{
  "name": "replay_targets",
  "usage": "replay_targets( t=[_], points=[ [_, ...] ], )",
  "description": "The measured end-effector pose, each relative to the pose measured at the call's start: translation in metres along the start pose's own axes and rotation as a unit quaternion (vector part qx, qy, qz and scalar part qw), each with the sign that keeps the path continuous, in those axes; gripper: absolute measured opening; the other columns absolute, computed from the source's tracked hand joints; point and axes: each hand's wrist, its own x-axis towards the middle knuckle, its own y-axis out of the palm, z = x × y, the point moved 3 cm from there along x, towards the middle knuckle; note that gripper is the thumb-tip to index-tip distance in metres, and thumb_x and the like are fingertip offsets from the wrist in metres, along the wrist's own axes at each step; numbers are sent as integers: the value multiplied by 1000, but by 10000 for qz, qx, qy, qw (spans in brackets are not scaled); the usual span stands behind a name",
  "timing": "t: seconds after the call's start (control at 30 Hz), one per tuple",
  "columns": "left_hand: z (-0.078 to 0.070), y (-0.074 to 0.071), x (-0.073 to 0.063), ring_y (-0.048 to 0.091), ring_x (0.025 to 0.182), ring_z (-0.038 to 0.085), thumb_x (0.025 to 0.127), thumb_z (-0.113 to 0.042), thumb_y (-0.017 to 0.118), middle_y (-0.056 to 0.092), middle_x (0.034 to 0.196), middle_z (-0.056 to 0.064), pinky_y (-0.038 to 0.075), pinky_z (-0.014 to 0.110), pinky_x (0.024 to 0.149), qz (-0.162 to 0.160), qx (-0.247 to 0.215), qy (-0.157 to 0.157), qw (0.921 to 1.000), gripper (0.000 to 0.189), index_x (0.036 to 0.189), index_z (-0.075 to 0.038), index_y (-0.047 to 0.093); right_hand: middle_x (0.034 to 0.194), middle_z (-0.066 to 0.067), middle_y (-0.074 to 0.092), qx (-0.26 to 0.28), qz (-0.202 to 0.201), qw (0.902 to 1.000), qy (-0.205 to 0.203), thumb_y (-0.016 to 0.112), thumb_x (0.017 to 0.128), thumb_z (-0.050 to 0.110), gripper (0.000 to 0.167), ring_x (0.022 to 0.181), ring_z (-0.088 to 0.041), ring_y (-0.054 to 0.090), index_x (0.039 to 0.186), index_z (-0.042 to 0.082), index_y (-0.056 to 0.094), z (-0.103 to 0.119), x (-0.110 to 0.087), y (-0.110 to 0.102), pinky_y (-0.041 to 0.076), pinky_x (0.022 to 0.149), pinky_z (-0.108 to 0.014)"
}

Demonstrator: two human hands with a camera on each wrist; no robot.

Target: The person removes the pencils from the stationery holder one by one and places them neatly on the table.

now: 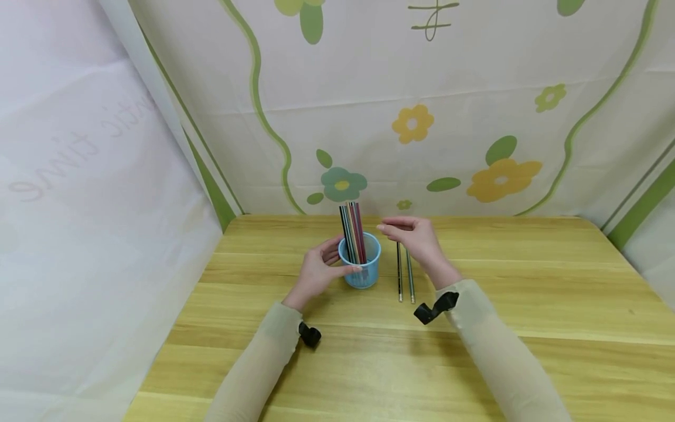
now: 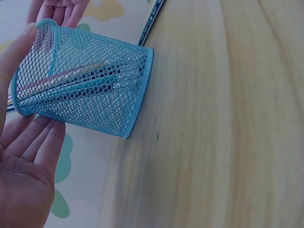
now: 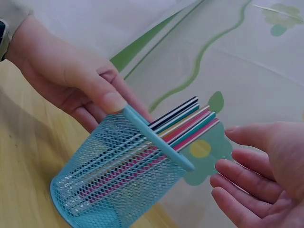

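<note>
A light blue mesh pencil cup point(image 1: 368, 274) stands upright on the wooden table. Several pencils point(image 1: 353, 231) in black, teal, yellow and magenta lean inside it, eraser ends down at its base. My left hand point(image 1: 316, 271) grips the cup from the left, thumb on the near rim and fingers round the far side. Just right of the cup, my right hand point(image 1: 419, 239) hovers with loosely bent fingers and nothing in them; the right wrist view shows its fingers point(image 3: 244, 190) apart from the pencil tips. Below it lie a black pencil point(image 1: 399, 275) and a dark green pencil point(image 1: 411, 281).
The wooden table point(image 1: 527, 293) reaches back to a white cloth wall point(image 1: 369, 76) printed with flowers. Another white cloth point(image 1: 79, 234) hangs along the left side. Black straps point(image 1: 440, 306) are on both wrists.
</note>
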Motion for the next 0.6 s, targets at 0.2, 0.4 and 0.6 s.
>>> replay_targets(
  t=[0.2,0.4,0.6],
  points=[
    [2,-2,-1,61,123,20,76,-23,94,62,136,8,50,29,102,-8,-5,31,10000,84,148,-7,53,119,-10,72,-143,156,9998,-22,79,93,30,42,111,-28,67,125,3,72,-2,5,16,55,98,-40],
    [2,-2,0,61,123,20,76,-23,94,62,136,9,50,29,102,12,-52,32,10000,85,148,-7,52,121,-9,71,-505,231,9984,-128,79,93,26,40,113,-25,66,125,3,72,-6,10,27,52,101,-43],
    [1,-1,0,60,124,21,76,-24,94,61,137,10,50,29,102,62,-65,-15,10000,86,149,-7,51,119,-5,72,-551,222,9982,-97,81,91,32,38,114,-22,65,121,9,76,-9,15,34,53,100,-42]
  ],
)
